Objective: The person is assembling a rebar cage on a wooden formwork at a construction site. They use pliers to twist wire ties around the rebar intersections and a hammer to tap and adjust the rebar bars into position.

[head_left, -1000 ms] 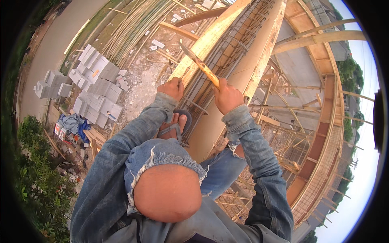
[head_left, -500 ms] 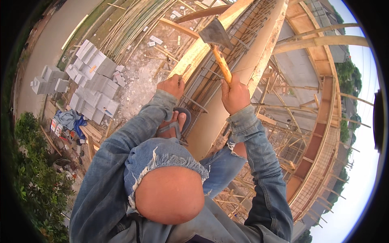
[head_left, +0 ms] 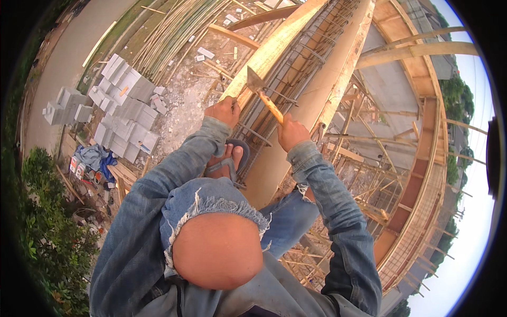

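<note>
My right hand (head_left: 293, 132) is wrapped round the wooden handle of a hatchet (head_left: 270, 103). Its broad metal blade hangs over the left plank (head_left: 274, 53) of a long timber trough, a little beyond my left hand. At the near end of that plank my left hand (head_left: 224, 111) rests with curled, closed fingers; what they pinch, if anything, is too small to make out. Between the plank and a wide smooth board (head_left: 311, 100) on the right lies a cage of steel bars (head_left: 309, 47). My sandalled foot (head_left: 228, 162) stands beside the bars.
Stacked grey blocks (head_left: 124, 108) lie far below on the left, near a pile of bamboo poles (head_left: 171, 39). Wooden props (head_left: 364, 121) and a curved timber form (head_left: 417, 185) stand to the right. A leafy bush (head_left: 47, 222) is at lower left.
My right hand has swung the hatchet down and to the left, bringing its blade from raised above the bars to the left plank. My left hand has stayed in place.
</note>
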{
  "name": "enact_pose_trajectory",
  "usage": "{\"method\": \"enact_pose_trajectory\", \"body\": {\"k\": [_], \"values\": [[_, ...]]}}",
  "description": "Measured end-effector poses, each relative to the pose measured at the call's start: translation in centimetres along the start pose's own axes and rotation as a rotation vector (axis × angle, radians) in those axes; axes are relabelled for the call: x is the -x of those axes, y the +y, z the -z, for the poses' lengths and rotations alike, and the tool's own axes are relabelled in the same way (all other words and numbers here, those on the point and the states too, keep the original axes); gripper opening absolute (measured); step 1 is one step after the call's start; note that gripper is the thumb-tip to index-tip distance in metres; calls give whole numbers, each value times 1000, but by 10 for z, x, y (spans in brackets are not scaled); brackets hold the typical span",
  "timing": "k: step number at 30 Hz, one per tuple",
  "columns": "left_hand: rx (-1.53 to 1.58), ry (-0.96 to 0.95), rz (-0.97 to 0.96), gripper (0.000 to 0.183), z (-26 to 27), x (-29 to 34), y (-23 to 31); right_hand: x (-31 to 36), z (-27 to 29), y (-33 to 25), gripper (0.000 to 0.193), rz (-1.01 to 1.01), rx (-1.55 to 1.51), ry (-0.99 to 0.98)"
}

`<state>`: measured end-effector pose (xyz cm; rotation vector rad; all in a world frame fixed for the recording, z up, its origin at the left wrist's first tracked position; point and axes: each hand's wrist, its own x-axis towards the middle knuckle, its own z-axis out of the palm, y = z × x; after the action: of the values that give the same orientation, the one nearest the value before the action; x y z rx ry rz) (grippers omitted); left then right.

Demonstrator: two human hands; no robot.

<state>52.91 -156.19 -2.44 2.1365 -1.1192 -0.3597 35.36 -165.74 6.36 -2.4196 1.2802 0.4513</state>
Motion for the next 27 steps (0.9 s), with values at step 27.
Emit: {"method": "enact_pose_trajectory", "body": {"k": [27], "values": [[-18, 77, -26, 20, 1, -3, 3, -137, 15, 16, 34, -116, -1048, 200]]}}
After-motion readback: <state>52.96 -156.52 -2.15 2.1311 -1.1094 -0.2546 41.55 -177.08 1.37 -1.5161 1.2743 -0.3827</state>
